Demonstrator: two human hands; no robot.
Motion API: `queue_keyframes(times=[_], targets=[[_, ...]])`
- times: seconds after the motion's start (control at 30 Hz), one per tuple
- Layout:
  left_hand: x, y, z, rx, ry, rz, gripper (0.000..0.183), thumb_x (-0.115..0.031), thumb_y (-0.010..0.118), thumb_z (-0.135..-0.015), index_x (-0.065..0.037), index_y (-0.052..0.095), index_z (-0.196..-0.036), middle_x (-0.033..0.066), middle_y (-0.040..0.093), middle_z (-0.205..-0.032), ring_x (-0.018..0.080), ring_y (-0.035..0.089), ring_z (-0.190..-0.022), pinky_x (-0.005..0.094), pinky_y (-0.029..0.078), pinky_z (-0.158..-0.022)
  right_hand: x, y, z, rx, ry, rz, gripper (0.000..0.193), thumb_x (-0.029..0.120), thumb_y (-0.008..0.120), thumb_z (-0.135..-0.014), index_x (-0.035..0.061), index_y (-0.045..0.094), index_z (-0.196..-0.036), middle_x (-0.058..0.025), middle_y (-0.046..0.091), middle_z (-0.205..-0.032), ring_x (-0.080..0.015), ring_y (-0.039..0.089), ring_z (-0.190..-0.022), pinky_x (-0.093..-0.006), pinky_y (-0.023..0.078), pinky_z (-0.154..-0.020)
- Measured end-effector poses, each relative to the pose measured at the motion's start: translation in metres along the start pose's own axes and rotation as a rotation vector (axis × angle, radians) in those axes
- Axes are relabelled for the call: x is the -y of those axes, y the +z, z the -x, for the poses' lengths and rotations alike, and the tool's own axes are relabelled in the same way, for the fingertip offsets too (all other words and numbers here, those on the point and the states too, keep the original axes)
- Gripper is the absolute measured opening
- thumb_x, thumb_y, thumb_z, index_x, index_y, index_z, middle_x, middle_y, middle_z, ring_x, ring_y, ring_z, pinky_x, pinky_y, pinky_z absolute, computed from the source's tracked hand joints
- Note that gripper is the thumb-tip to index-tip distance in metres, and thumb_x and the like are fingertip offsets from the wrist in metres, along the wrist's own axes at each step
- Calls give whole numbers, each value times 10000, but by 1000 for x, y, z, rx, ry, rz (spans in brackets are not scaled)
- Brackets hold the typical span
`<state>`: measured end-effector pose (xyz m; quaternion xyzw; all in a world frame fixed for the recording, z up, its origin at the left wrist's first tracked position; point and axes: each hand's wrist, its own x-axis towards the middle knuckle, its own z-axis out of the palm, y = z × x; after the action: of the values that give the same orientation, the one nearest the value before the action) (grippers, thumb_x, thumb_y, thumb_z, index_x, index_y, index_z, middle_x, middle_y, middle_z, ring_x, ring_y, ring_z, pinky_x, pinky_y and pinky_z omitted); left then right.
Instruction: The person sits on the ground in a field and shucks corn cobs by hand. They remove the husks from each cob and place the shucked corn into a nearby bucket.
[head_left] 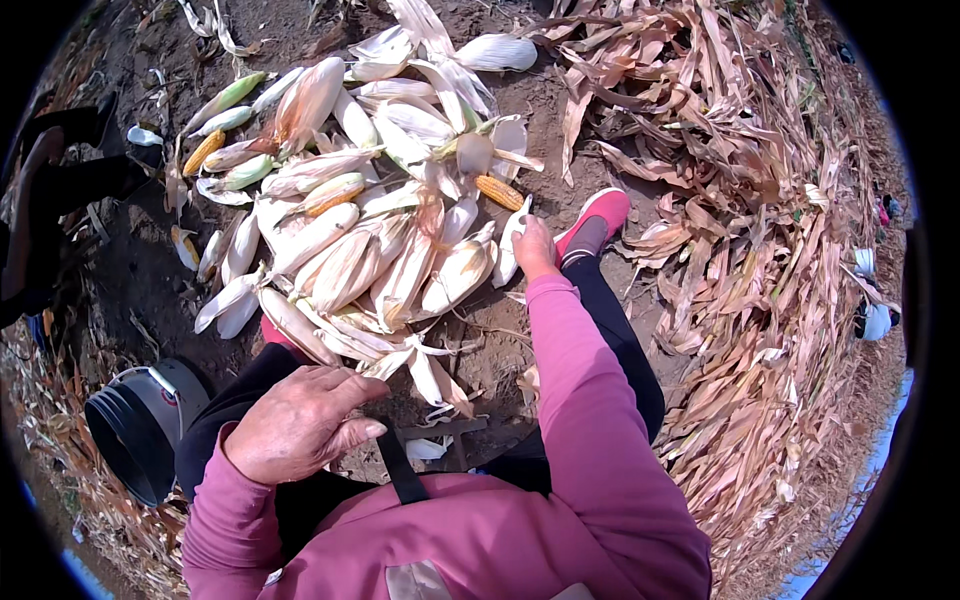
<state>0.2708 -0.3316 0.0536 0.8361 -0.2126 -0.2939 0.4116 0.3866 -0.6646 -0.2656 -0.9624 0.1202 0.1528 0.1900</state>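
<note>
Right hand (pixel 536 250) clamped on corn ear (pixel 506 258) | axis near-far, leaning right | left hand (pixel 298 424) apart

the corn pile (pixel 315 238) lies on the ground (pixel 543 125) before you, stalks (pixel 765 260) along your right, a bucket (pixel 166 398) beside your left leg (pixel 228 405). your right hand (pixel 536 248) is at the pile's right edge, near your right shoe (pixel 606 210); your left hand (pixel 305 424) is between pile and torso (pixel 480 535).

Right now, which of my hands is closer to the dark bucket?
Your left. The left hand is to the right of the dark bucket; the right hand is much farther right and forward, beside the corn pile.
</note>
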Motion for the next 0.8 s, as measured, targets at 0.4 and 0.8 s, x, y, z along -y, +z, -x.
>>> queue_keyframes(times=[0.4, 0.8], targets=[[1, 11, -12, -52, -304, 188, 486, -345, 639, -828, -16, 518, -1165, 159, 603, -1030, 346, 576, -951, 399, 450, -825, 27, 52, -94, 168, -110, 152, 416, 185, 693, -742, 55, 524, -1098, -175, 570, -1114, -339, 562, -1041, -444, 439, -884], [6, 44, -7, -350, -366, 297, 585, -339, 597, -897, -20, 366, -1329, 177, 572, -1121, 246, 595, -968, 347, 479, -816, 118, -118, 88, 1073, -175, -1819, 477, 151, 641, -844, 47, 421, -1254, -123, 544, -1158, -259, 546, -1100, -403, 444, -975]])
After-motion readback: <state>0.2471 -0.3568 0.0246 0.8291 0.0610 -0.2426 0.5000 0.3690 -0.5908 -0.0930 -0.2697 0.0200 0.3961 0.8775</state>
